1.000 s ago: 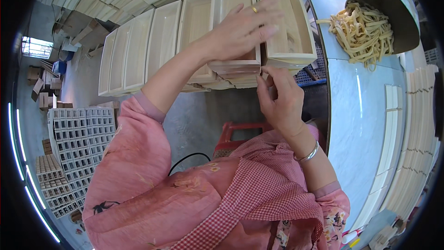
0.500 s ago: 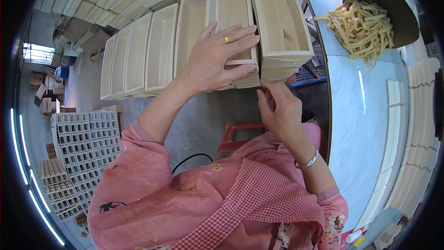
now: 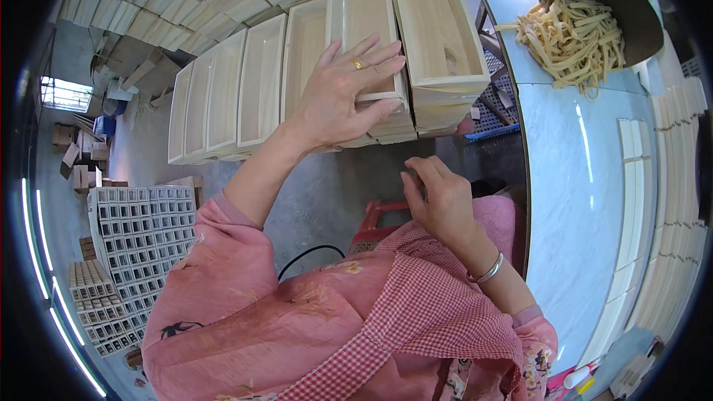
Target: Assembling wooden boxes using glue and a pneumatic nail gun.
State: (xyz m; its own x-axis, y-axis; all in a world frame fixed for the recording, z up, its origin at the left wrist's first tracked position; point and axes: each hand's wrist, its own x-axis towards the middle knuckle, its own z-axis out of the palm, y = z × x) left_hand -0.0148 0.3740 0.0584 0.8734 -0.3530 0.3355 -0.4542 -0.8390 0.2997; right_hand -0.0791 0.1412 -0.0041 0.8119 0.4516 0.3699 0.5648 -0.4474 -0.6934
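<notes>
My left hand (image 3: 338, 100), with a gold ring on one finger, lies open across the near end of a shallow wooden box (image 3: 360, 11). Its fingers are spread and its thumb rests by the box's near end wall. Right beside that box stands a taller stack topped by another wooden box (image 3: 438, 26). My right hand (image 3: 444, 204) hangs in the air in front of the stacks, touching none of them. Its fingers are curled in toward the thumb; whatever may be between them is hidden.
More open wooden boxes (image 3: 260, 78) stand in a row to the left. On the blue-white table (image 3: 561, 178) at right, pale flat strips (image 3: 572, 37) spill from a container (image 3: 631, 7). A red stool (image 3: 379, 215) is below my hands. Stacked grid-like pieces (image 3: 145, 238) stand at left.
My right hand has drawn back from the near end of the stacks, toward my body and slightly left. My left hand stays on the same box. The whole view has shifted a little.
</notes>
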